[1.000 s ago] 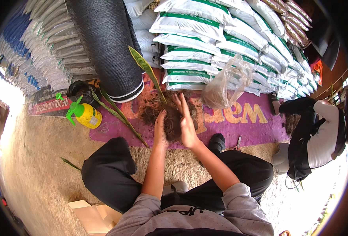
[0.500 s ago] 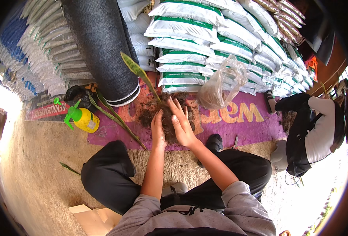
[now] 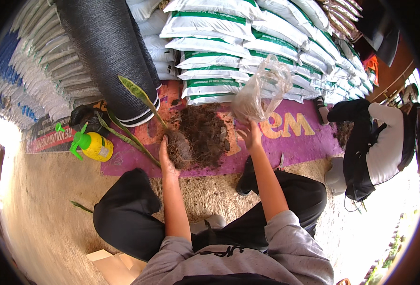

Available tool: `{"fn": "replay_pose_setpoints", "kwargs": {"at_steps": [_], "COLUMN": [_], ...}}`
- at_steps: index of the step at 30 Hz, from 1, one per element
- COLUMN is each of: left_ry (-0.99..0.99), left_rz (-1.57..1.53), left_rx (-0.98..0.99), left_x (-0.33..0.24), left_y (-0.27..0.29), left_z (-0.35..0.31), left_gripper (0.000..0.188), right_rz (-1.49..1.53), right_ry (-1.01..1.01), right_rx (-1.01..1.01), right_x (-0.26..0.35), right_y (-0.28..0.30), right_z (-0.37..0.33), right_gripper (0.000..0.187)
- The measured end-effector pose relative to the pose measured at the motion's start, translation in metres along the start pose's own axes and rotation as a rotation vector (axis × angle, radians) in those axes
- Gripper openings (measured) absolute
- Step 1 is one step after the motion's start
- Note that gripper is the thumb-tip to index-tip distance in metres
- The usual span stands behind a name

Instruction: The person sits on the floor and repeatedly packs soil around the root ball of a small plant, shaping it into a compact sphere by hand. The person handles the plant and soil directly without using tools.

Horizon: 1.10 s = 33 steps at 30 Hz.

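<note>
A snake plant with one mottled, yellow-edged leaf leans to the left above its soil-covered root ball. My left hand cups this root ball from its left and near side, with the fingers partly hidden behind it. A heap of dark, fibrous soil lies to the right of the roots. Past the heap, my right hand has its fingers apart at the lower edge of a clear plastic bag with brownish contents. Whether the fingertips touch the bag is hard to tell.
Loose snake plant leaves lie left of the root ball, near a yellow-green spray bottle. Behind stand a black roll and stacked white-green sacks. Scissors lie by my right knee; another person crouches at right.
Both hands were together around the root ball. My left hand has shifted left with the plant, uncovering the soil heap, and my right hand has let go and moved right to the bag.
</note>
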<state>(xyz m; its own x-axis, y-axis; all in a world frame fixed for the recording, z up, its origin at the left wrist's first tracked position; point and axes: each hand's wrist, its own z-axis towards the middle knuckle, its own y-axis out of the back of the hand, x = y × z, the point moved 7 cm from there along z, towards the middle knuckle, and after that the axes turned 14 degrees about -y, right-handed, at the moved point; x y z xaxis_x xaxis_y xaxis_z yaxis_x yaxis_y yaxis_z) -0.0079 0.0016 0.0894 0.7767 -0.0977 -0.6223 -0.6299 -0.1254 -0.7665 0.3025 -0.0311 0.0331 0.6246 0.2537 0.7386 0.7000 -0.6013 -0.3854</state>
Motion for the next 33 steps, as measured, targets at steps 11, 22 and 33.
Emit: {"fn": "replay_pose_setpoints", "kwargs": {"at_steps": [11,22,33], "left_ry": [0.125,0.180,0.178], "left_rz": [-0.042,-0.105,0.009], "left_rx": [-0.008,-0.015,-0.050], "left_x": [0.026,0.056,0.058], "left_y": [-0.005,0.000,-0.003], "left_z": [0.004,0.020,0.017], "left_gripper": [0.040,0.041,0.043], "right_rz": [-1.258,-1.169,-1.413], "right_ry": [0.095,-0.039,0.320], "right_rx": [-0.252,-0.317,-0.601], "right_x": [-0.113,-0.112,-0.055], "right_y": [0.038,0.012,0.025], "right_z": [0.083,0.107,0.084], "right_gripper": [0.045,0.047,0.050]}}
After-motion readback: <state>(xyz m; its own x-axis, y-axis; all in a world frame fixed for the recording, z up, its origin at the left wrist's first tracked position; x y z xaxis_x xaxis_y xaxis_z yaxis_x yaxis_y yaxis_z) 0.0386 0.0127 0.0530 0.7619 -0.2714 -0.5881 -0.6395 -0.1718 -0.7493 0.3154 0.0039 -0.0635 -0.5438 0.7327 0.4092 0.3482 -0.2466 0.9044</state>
